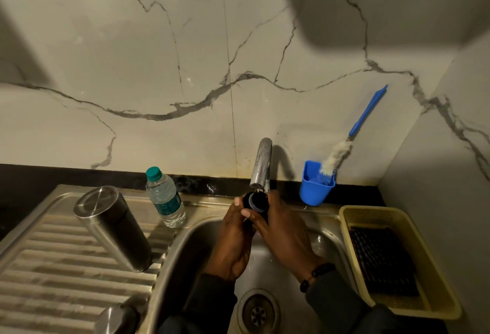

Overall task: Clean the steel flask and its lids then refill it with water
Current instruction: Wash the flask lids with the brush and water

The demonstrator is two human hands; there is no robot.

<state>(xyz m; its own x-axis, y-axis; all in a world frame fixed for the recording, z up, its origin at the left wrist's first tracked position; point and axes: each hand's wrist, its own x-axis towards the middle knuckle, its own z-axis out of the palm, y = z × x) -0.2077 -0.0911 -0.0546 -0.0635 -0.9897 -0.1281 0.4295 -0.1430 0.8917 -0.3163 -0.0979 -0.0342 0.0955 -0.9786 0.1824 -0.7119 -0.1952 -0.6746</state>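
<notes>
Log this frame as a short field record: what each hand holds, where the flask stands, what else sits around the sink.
setting: steel sink with ribbed drainboard, marble-look wall
left hand: grips the dark inner lid from the left
right hand: grips the same lid from the right, under the tap
steel flask: on the drainboard, mouth down, untouched
outer lid: steel, lower drainboard edge
plastic water bottle: capped, beside the flask
bottle brush: in the blue cup
yellow basket: right of the basin
water flow: cannot tell
</notes>
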